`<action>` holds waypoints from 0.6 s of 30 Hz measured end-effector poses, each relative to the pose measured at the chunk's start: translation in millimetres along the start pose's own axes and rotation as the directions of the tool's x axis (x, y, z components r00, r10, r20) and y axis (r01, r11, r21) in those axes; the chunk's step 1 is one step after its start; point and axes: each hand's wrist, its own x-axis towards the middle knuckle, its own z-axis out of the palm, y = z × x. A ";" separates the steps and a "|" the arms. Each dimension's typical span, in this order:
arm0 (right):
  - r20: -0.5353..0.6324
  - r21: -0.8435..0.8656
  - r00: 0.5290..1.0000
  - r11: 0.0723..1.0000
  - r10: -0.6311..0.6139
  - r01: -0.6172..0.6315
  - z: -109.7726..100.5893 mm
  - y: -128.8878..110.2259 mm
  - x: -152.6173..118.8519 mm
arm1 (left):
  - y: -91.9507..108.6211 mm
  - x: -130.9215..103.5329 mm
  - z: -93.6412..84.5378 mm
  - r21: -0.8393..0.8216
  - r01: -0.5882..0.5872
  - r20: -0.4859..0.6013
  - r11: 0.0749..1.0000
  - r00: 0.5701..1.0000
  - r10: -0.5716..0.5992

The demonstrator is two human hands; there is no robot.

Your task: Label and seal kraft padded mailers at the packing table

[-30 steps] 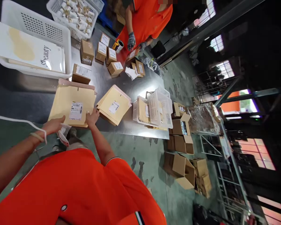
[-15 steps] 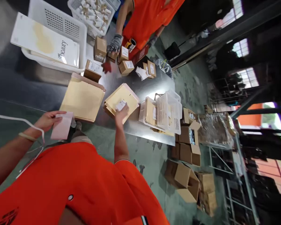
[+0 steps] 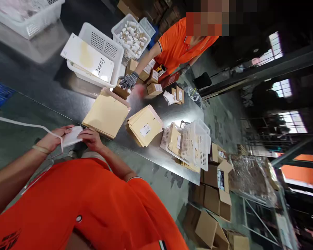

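Observation:
Low at the table's front edge, my left hand (image 3: pixel 54 139) pinches a thin stack of white label sheets (image 3: pixel 72 136). From the other side, my right hand (image 3: pixel 91 139) has its fingers closed on the same sheets. Just beyond them lies a neat stack of cream padded envelopes (image 3: pixel 106 113). To its right, a fanned pile of envelopes (image 3: pixel 151 121) rests on the table, its top one bearing a white printed label (image 3: pixel 145 130).
A co-worker's gloved hand (image 3: pixel 129 81) reaches over small brown boxes (image 3: pixel 154 89) across the metal table. White baskets (image 3: pixel 169 140) with envelopes stand right. Another basket (image 3: pixel 116 66) holds printed white packs. A white cord (image 3: pixel 21 122) crosses my left wrist. Open cartons (image 3: pixel 206 225) sit on the floor.
My right hand has left the fanned envelopes and moved left to the label sheets. The label it was touching lies on the top envelope. The co-worker's gloved hand has shifted over the boxes.

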 end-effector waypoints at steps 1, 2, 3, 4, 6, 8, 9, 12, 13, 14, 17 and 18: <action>-0.055 0.016 0.998 0.999 0.030 -0.029 5.0 2.0 1.9 | 1.8 -1.4 -0.5 -0.006 -0.012 -0.024 1.000 1.000 0.012; -0.128 0.038 0.989 0.997 0.073 -0.069 10.2 4.1 3.8 | 5.0 -2.2 -1.7 -0.012 -0.038 -0.050 0.999 0.998 0.038; -0.198 0.070 0.972 0.991 0.126 -0.115 15.1 6.3 5.6 | 9.2 -2.7 -3.4 -0.021 -0.068 -0.071 0.997 0.995 0.066; -0.255 0.116 0.949 0.980 0.186 -0.161 19.4 8.3 7.2 | 14.3 -2.9 -5.2 -0.034 -0.098 -0.088 0.995 0.992 0.095; -0.302 0.253 0.904 0.940 0.303 -0.230 25.6 12.2 10.3 | 24.8 -3.8 -7.4 -0.077 -0.165 -0.122 0.983 0.980 0.155; -0.276 0.397 0.879 0.879 0.388 -0.264 28.8 16.2 13.4 | 32.4 -6.9 -5.7 -0.127 -0.186 -0.139 0.974 0.976 0.168; -0.259 0.451 0.872 0.850 0.416 -0.272 29.6 18.3 14.8 | 33.9 -9.7 -3.3 -0.138 -0.164 -0.130 0.977 0.981 0.147; -0.250 0.520 0.848 0.804 0.467 -0.289 30.9 24.4 18.1 | 28.7 -20.8 6.7 -0.075 -0.048 0.001 0.996 0.999 0.048; -0.251 0.522 0.841 0.799 0.480 -0.300 31.3 25.9 18.6 | 24.7 -24.1 9.8 -0.039 -0.043 0.053 0.998 0.998 0.045; -0.245 0.517 0.837 0.796 0.489 -0.314 31.7 27.1 18.8 | 20.2 -26.5 12.2 -0.008 -0.065 0.089 0.998 0.994 0.065; -0.214 0.477 0.857 0.815 0.469 -0.327 31.7 28.8 18.8 | 8.5 -26.5 15.9 0.055 -0.199 0.102 0.978 0.976 0.193; -0.211 0.468 0.866 0.824 0.453 -0.317 30.9 29.1 19.0 | 5.7 -24.5 16.3 0.075 -0.228 0.085 0.971 0.971 0.222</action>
